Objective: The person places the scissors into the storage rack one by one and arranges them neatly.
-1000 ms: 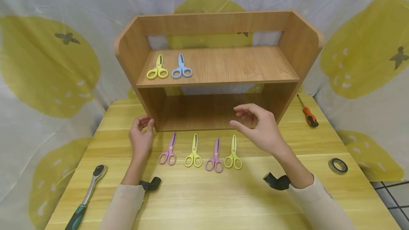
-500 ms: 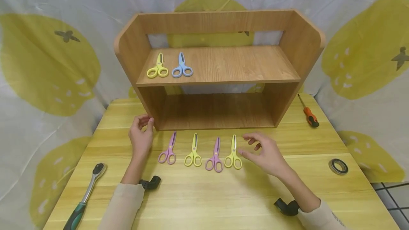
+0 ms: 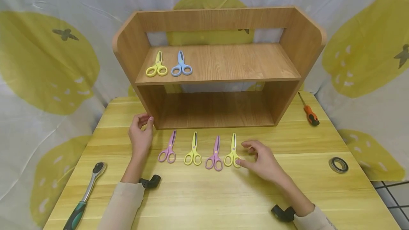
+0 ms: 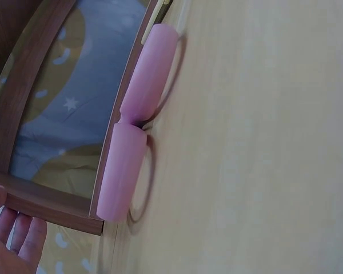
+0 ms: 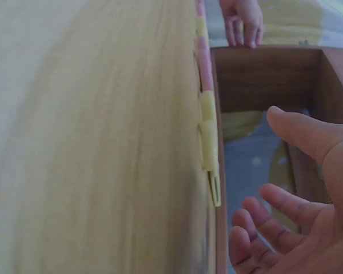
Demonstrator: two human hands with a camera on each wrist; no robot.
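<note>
Our right hand [image 3: 260,160] rests low over the table [image 3: 204,194] with its fingers loosely spread and holding nothing; the index fingertip [image 3: 238,162] reaches leftward to the handle rings of the rightmost yellow scissors [image 3: 233,153]. From the head view we cannot tell whether the tip already touches the ring or stands just beside it. In the right wrist view the palm is open, fingers relaxed, and the scissors lie edge-on just ahead of it along the table.

These yellow scissors lie with their long axis running away from us: rings toward us, blades pointing at the wooden shelf unit [image 3: 217,66]. So the rings sit directly left of our right fingertips, and the right hand is by far the nearer one.

Our left hand [image 3: 140,134] is at the left front corner of the shelf unit, fingers curled against the side panel, thumb close to the edge; it looks like a steadying hold, well apart from the yellow pair.

Outward along the row, 3 more pairs lie parallel: purple scissors [image 3: 214,155], another yellow pair [image 3: 193,152], and a pink pair [image 3: 168,149] nearest the left hand. On the upper shelf lie 2 pairs, yellow [image 3: 157,66] and blue [image 3: 181,65].
</note>
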